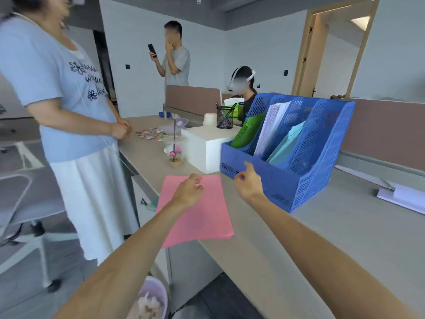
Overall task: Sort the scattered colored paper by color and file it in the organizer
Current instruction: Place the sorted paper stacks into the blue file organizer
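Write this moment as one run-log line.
left hand: above pink paper, loosely curled | right hand: near blue organizer front, holds nothing | slots: green paper, white paper, light blue paper filed | pink paper: on desk, unfiled

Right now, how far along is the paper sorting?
Done: green paper, white paper and light blue paper stand in the organizer's first three slots. In hand: nothing yet; the left hand is over the pink paper on the desk, the right hand by the organizer's front, neither gripping. Left: file the pink paper, likely in the rightmost slot, which looks empty.
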Demonstrator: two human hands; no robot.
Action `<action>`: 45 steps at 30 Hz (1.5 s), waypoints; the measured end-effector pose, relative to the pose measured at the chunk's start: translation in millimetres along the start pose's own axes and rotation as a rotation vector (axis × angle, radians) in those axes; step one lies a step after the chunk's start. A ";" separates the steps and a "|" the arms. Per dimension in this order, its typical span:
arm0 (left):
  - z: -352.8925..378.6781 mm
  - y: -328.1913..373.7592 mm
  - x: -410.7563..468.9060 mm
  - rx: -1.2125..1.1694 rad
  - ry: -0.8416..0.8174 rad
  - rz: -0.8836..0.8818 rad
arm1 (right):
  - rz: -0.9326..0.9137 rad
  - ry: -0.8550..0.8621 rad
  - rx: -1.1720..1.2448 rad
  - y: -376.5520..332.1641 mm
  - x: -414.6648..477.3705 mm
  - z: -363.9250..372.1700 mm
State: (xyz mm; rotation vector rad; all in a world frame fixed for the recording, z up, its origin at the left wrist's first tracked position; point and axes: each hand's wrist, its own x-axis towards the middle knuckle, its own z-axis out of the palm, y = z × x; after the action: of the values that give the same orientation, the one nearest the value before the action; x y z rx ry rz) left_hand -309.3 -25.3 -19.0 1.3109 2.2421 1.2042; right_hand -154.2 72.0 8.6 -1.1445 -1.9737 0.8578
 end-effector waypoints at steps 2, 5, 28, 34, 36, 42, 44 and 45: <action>-13.8 -33.0 -5.9 0.077 0.025 -0.116 | 0.080 -0.140 -0.008 4.0 -7.2 27.5; -35.9 -73.8 -11.3 0.161 0.078 -0.316 | 0.119 -0.285 -0.134 9.5 -15.3 62.9; -85.8 4.0 -15.9 -0.424 -0.157 0.028 | 0.234 -0.180 0.375 -1.9 -1.2 48.0; -85.1 42.3 -9.0 -0.459 0.051 0.234 | -0.063 0.151 0.582 -44.7 3.7 -24.1; -75.9 55.6 -9.0 -0.496 0.097 0.261 | -0.186 0.223 0.500 -54.6 -2.2 -43.2; -21.4 46.4 -30.0 -0.671 0.045 0.031 | -0.041 0.278 0.345 9.4 -52.3 -34.5; -2.8 41.1 -38.3 -0.643 0.007 -0.012 | 0.014 0.258 0.337 30.1 -66.6 -27.1; 2.6 44.3 -38.9 -0.628 0.011 -0.001 | 0.022 0.263 0.335 32.5 -67.2 -29.3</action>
State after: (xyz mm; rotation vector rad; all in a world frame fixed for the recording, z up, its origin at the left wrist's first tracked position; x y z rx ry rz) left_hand -260.4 -45.1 7.3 1.0401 1.6457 1.7210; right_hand -90.9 30.3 -17.3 -1.0244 -1.5388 0.9539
